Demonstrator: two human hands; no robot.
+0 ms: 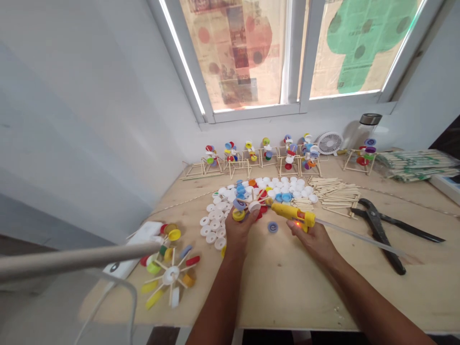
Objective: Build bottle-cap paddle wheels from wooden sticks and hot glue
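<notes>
My left hand (239, 229) is closed on a small wheel of wooden sticks and bottle caps (254, 206), with a white cap at its hub and yellow, blue and red caps around it. In my right hand (316, 238) is a yellow glue gun (293, 214), its indicator glowing orange and a clear glue stick (355, 235) sticking out of its back. The nozzle points left, close to the wheel; whether they touch I cannot tell. A loose blue-purple cap (272, 227) lies on the table below the gun. Many white caps (215, 215) spread behind my left hand.
Black pliers (383, 232) and a pile of sticks (336, 191) lie to the right. A finished-looking cap wheel (171, 275) rests at the left, near a white power strip (124, 268) and a blurred grey rod (79, 258). Stick stands with cap wheels (290, 158) line the back.
</notes>
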